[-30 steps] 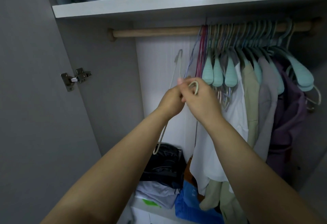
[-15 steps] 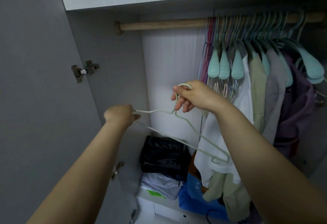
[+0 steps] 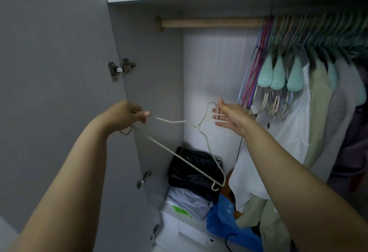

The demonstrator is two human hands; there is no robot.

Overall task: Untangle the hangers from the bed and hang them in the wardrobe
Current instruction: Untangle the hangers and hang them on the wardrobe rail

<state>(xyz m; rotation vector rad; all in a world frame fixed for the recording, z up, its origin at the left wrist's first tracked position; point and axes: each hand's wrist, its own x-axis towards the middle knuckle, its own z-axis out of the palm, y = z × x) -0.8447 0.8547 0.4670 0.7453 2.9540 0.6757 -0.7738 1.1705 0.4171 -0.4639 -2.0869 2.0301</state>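
Now left hand (image 3: 127, 115) pinches one end of a pale hanger (image 3: 185, 153) below the rod (image 3: 209, 23); right hand (image 3: 232, 115), fingers spread, has its hook over a finger. Hung hangers (image 3: 278, 72) and shirts (image 3: 288, 132) crowd the rod's right; bags (image 3: 193, 170) sit below.

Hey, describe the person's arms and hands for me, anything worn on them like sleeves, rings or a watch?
Both forearms are bare up to the frame's edge, with no sleeves in view. The left hand and right hand wear no gloves, and I see no watch, bracelet or ring on either. The nails look short and unpainted, though blur limits detail.
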